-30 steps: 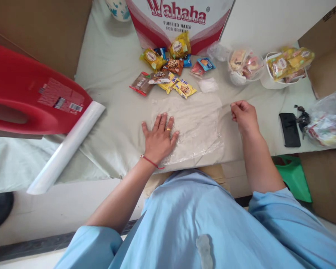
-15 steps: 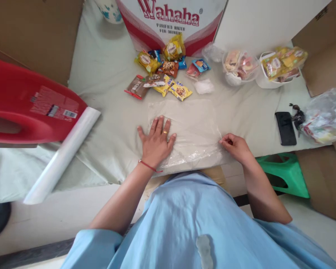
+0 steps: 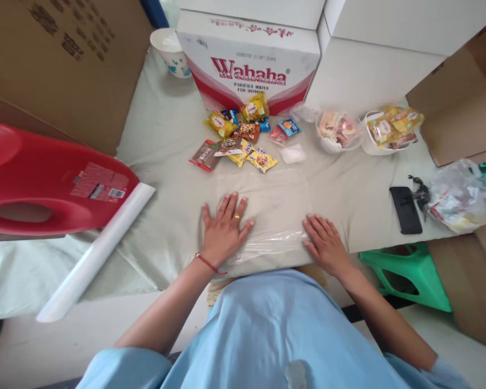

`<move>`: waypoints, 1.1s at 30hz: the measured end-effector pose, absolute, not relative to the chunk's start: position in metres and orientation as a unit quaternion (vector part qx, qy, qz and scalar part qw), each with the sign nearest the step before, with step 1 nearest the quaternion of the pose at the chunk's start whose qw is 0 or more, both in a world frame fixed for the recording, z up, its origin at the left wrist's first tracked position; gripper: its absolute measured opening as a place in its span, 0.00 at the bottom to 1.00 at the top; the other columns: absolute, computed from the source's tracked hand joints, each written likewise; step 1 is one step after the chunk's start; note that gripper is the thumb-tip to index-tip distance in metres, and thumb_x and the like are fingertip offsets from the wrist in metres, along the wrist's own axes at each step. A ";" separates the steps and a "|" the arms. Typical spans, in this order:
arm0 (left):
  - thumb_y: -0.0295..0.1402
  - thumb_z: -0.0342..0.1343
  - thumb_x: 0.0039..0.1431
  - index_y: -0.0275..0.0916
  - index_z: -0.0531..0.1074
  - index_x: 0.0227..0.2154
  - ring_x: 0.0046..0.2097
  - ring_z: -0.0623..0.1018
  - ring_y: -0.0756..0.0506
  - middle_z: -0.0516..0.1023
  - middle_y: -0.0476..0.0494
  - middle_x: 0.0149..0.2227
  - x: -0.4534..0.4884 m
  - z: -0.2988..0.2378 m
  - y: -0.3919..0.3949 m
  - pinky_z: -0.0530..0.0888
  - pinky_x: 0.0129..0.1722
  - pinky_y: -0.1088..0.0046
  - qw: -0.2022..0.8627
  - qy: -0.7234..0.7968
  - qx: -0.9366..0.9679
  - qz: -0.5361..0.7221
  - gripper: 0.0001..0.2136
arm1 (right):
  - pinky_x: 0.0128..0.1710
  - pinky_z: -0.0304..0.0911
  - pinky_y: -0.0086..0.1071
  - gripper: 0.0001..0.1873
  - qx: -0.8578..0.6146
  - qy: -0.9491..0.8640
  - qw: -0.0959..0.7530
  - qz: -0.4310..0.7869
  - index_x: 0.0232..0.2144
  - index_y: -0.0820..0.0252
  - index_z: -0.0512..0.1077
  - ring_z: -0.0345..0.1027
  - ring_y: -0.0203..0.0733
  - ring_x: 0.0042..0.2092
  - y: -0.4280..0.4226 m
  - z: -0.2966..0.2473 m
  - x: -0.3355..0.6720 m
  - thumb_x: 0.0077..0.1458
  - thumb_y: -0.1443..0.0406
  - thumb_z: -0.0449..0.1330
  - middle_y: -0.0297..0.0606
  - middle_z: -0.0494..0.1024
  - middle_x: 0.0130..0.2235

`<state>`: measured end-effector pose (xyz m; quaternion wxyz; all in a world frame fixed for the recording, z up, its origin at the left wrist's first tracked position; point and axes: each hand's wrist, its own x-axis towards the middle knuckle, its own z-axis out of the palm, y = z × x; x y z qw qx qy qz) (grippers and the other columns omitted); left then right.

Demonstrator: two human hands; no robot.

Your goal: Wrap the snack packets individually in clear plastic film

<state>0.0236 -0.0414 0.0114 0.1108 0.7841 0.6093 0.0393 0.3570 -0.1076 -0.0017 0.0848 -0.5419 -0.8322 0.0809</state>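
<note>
A clear plastic bag or film (image 3: 269, 208) lies flat on the cloth-covered table in front of me, its near edge wrinkled and shiny. My left hand (image 3: 223, 229) rests palm down on its left side, fingers spread. On the right edge of the plastic lies my right hand (image 3: 326, 243), flat, with its fingers stretched out. Neither hand grips anything. Just beyond the plastic is a loose group of wrapped snacks: a brown packet (image 3: 205, 155), a yellow cookie packet (image 3: 262, 160) and several others. Beside them sits a small white crumpled piece (image 3: 292, 154).
A red jug (image 3: 52, 183) and a white plastic roll (image 3: 97, 251) lie at left. Behind the snacks stand a Wahaha box (image 3: 249, 65) and a paper cup (image 3: 172, 51). Rightward are a clear tub (image 3: 340, 132), a white basket (image 3: 383, 143), a phone (image 3: 406, 210) and a stuffed plastic bag (image 3: 457, 197).
My right hand has let go of the plastic's right edge, changing from a pinch to lying flat on it. My left hand stays spread on the plastic. The view has tilted upward.
</note>
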 end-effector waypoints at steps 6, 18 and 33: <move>0.51 0.44 0.73 0.48 0.56 0.74 0.77 0.56 0.34 0.51 0.38 0.78 0.010 0.014 -0.040 0.35 0.72 0.30 0.115 0.577 0.807 0.039 0.31 | 0.62 0.66 0.59 0.23 -0.641 -0.748 0.165 0.051 0.61 0.61 0.73 0.68 0.59 0.63 -0.104 0.005 0.416 0.73 0.57 0.52 0.57 0.75 0.62; 0.51 0.45 0.73 0.50 0.57 0.74 0.78 0.48 0.30 0.50 0.42 0.78 0.014 0.011 -0.041 0.38 0.71 0.27 0.112 0.620 0.773 0.069 0.30 | 0.52 0.70 0.46 0.15 -0.493 -0.824 0.237 0.150 0.45 0.60 0.79 0.75 0.52 0.47 0.108 0.059 0.251 0.69 0.63 0.52 0.48 0.82 0.43; 0.50 0.46 0.73 0.49 0.59 0.73 0.78 0.49 0.30 0.46 0.31 0.78 0.015 0.015 -0.042 0.42 0.71 0.28 0.142 0.629 0.758 0.094 0.30 | 0.44 0.70 0.39 0.19 -0.536 -0.772 0.290 0.182 0.44 0.58 0.78 0.76 0.49 0.42 0.167 0.068 0.181 0.72 0.53 0.52 0.44 0.82 0.40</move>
